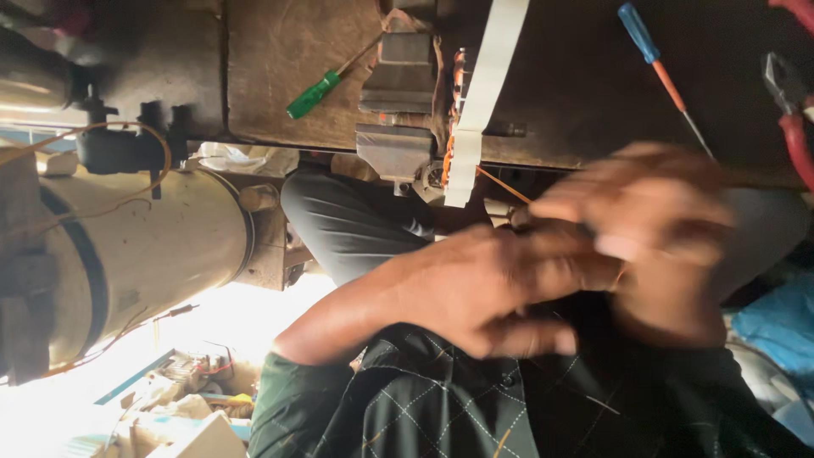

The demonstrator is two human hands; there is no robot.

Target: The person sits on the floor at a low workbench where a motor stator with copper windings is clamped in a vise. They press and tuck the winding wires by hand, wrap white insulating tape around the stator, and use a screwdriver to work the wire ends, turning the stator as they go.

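Thin copper-coloured wire runs from the fingertips of the two blurred hands up toward a grey metal motor stator on the dark wooden workbench. The left hand lies across the right hand, fingers extended and close together; motion blur hides whether either hand actually pinches the wire. A white paper strip hangs over the stator's orange windings. A green-handled screwdriver lies just left of the stator, a blue-handled screwdriver well to its right, and red-handled pliers at the bench's right edge. A large cream metal cylinder sits at left.
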